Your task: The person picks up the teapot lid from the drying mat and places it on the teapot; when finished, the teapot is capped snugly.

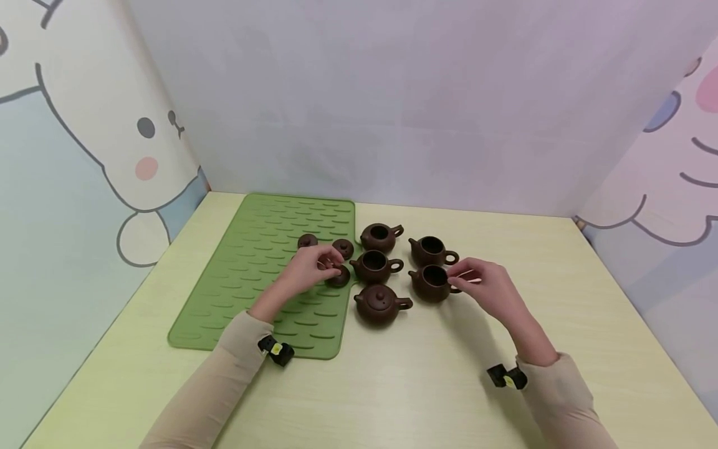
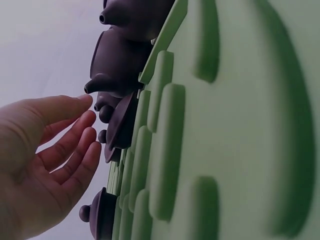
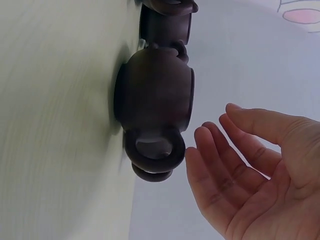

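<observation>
My left hand point(image 1: 310, 267) hovers over the green mat with its fingers loosely bent and nothing between them. Closest to its fingertips is a dark brown teapot lid point(image 1: 339, 277) with a round knob point(image 2: 105, 114), lying on the mat. More lids, one at the back left point(image 1: 307, 241) and another at the back right point(image 1: 343, 249), rest close by. My right hand point(image 1: 485, 284), fingers slightly curved, is beside the handle point(image 3: 156, 152) of a lidless brown teapot point(image 1: 432, 285); the right wrist view shows its fingers apart from the body.
A teapot with its lid on point(image 1: 378, 305) stands at the front of the left column. Behind it are two lidless teapots, a middle one point(image 1: 373, 268) and a rear one point(image 1: 377, 239). Another lidless teapot point(image 1: 429, 252) is at right. The ribbed green mat point(image 1: 224, 299) covers the table's left part.
</observation>
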Action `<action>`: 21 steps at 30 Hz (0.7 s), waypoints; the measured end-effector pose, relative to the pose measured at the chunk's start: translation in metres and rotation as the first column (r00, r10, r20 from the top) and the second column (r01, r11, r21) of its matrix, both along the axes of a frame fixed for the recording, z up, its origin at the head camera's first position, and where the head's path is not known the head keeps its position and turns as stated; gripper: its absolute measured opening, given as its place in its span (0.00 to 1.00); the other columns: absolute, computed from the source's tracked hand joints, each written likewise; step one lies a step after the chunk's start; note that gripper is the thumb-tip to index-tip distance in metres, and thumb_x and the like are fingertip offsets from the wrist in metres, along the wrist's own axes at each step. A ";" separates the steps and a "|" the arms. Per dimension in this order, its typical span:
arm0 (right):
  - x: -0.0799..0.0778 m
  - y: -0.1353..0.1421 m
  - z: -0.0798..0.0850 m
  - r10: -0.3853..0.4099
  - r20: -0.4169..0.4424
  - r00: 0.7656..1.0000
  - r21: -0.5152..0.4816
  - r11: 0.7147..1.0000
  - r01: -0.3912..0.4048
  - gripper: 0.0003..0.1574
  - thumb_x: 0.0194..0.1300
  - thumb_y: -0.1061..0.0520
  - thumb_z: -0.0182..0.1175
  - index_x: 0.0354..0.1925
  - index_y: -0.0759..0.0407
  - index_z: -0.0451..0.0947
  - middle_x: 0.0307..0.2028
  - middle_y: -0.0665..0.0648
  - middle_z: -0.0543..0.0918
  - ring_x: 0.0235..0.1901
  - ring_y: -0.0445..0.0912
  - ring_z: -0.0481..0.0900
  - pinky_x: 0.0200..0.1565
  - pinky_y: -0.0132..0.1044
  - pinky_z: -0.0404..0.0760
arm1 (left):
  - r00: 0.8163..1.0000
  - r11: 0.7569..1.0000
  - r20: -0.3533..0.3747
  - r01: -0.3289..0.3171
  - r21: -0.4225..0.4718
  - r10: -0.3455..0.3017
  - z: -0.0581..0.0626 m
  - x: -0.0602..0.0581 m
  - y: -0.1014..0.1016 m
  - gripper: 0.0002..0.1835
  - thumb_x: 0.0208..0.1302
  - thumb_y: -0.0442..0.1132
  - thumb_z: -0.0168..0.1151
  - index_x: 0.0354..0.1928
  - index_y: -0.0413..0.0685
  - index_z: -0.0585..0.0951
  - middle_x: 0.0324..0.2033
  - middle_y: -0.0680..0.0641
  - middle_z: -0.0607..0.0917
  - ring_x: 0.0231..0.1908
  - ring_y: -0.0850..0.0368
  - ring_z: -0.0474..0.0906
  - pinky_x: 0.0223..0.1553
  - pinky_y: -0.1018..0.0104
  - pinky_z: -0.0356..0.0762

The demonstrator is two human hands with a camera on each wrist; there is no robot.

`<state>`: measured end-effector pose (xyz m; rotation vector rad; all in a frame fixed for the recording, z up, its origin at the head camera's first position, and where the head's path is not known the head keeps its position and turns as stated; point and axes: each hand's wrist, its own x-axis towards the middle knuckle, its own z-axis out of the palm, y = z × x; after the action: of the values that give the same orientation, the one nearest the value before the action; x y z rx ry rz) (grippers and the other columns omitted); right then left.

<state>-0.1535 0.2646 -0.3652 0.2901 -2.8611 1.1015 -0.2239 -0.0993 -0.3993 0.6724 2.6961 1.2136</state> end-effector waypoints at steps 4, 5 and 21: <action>-0.001 0.001 -0.001 -0.031 -0.004 1.000 0.011 0.999 0.031 0.07 0.66 0.58 0.66 0.42 0.59 0.85 0.41 0.58 0.89 0.43 0.54 0.88 0.38 0.30 0.82 | 1.000 1.000 0.013 -0.005 -0.015 0.005 -0.001 -0.001 0.000 0.10 0.64 0.35 0.68 0.46 0.45 0.83 0.43 0.45 0.87 0.41 0.54 0.84 0.43 0.63 0.84; -0.001 0.002 -0.001 -0.039 -0.003 0.999 0.012 0.999 0.039 0.07 0.66 0.58 0.66 0.42 0.58 0.85 0.41 0.58 0.88 0.43 0.55 0.87 0.38 0.30 0.82 | 1.000 1.000 0.019 -0.006 -0.018 0.006 -0.001 -0.001 0.000 0.10 0.64 0.35 0.68 0.46 0.45 0.83 0.43 0.45 0.87 0.41 0.54 0.84 0.42 0.63 0.84; -0.010 0.009 -0.014 -0.028 0.049 0.998 0.039 0.999 0.026 0.09 0.66 0.58 0.66 0.44 0.59 0.85 0.41 0.59 0.89 0.45 0.55 0.87 0.39 0.35 0.81 | 0.998 0.995 0.053 -0.037 -0.093 0.042 0.001 0.000 0.002 0.07 0.64 0.34 0.68 0.44 0.47 0.84 0.40 0.46 0.87 0.39 0.56 0.83 0.40 0.63 0.83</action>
<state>-0.1634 0.2738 -0.3789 0.2290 -2.9234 1.0647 -0.2242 -0.0973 -0.3982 0.5675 2.7131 1.0914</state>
